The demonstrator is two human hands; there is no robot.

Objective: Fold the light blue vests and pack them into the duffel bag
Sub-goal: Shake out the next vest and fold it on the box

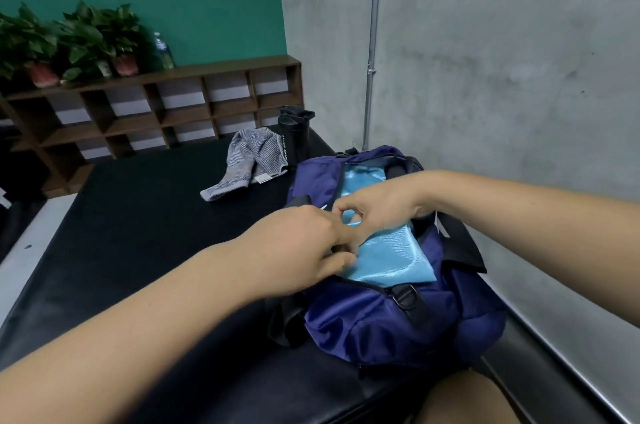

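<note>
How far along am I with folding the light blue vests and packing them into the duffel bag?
Done: folded shiny light blue vest fabric lies inside the open navy nylon duffel bag. In hand: left hand and right hand work at its edge, fingers curled. Left: tucking it flat, perhaps zipping; no vests show outside.

The duffel bag (pixel 398 319) lies on the bench (pixel 138 233) along its right edge, beside the wall (pixel 502 77). The vest (pixel 388 257) lies in the bag's open top. The left hand (pixel 301 250) sits at the opening's left rim. The right hand (pixel 377 212) is just behind it, pinching the vest. The towel (pixel 249 164) lies behind and left of the bag. The sport bottle (pixel 294 136) stands at the far right corner, just beside the towel. The shelf unit (pixel 156 112) stands behind the far edge, with the potted plants (pixel 69 42) and the water bottle (pixel 163 51) on top of it.
</note>
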